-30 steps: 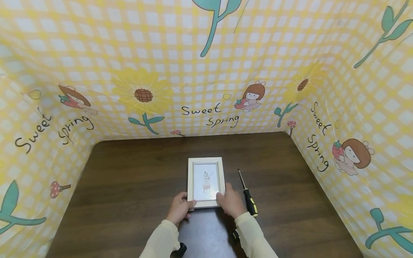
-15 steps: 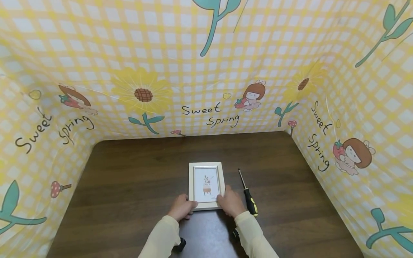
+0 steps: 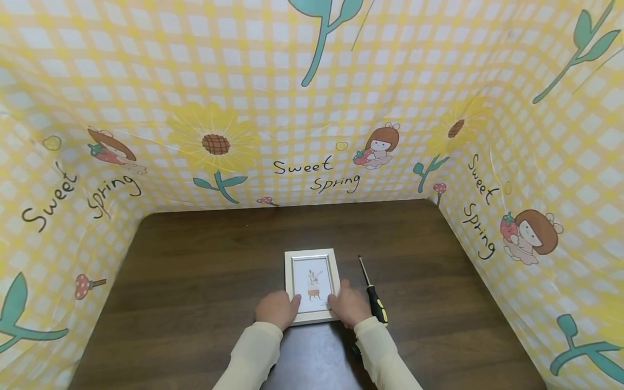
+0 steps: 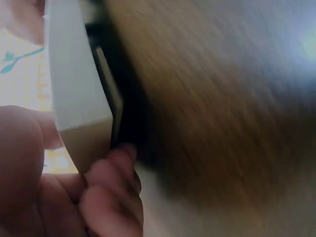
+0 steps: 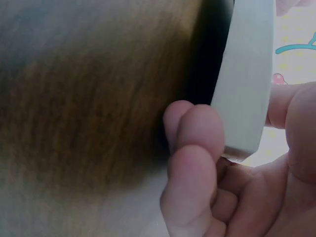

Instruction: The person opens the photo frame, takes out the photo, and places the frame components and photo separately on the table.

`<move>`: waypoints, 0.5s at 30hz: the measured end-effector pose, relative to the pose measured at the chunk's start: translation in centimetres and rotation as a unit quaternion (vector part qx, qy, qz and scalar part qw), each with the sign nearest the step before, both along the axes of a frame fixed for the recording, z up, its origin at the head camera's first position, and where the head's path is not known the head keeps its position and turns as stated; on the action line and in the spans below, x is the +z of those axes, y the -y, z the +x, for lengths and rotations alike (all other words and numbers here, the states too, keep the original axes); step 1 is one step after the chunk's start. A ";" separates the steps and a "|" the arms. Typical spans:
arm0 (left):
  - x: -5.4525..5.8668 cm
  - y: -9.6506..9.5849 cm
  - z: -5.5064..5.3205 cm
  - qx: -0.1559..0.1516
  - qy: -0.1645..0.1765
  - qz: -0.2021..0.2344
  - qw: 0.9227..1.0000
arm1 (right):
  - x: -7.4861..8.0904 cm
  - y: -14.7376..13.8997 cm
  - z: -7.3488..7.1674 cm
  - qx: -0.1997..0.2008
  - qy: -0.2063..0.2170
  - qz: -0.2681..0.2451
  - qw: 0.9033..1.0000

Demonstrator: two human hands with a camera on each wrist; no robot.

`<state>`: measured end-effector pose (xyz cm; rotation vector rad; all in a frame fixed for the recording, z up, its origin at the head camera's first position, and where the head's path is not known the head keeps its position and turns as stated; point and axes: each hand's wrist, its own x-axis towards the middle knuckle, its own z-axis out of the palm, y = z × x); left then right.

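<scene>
Between both hands is a white picture frame (image 3: 288, 276) with a small plant print behind its pane, face up in the head view. My left hand (image 3: 277, 310) grips its lower left corner, thumb on the front and fingers curled under the edge, as the left wrist view shows. At the lower right side, my right hand (image 3: 350, 304) holds it too, thumb on the front border and fingers (image 5: 200, 128) bent beneath. A dark gap separates the frame's underside from the table in both wrist views. A thin strip (image 4: 109, 81) shows along the back edge.
A black and yellow screwdriver (image 3: 375, 300) lies just right of my right hand, tip pointing away. Part of a dark object (image 3: 356, 349) shows beside the right sleeve. The brown wooden table (image 3: 205, 260) is enclosed by a yellow checked cloth (image 3: 312, 119).
The picture frame has come slightly nearer to me, and the glare on its pane has faded. My left hand has turned, its thumb now lying higher along the frame's side.
</scene>
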<state>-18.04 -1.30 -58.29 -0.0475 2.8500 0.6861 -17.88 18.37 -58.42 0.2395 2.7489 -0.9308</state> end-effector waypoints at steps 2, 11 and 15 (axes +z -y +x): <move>-0.1 -0.2 0.1 -0.001 -0.005 -0.017 1.000 | -0.1 0.0 0.1 0.000 0.004 0.006 1.000; 0.0 -0.8 0.3 -0.007 0.012 -0.020 1.000 | 0.5 -0.3 0.6 0.016 0.020 0.027 0.999; -0.1 -1.1 0.2 -0.005 0.020 -0.028 0.999 | 0.6 -0.5 0.5 0.007 0.022 0.042 0.999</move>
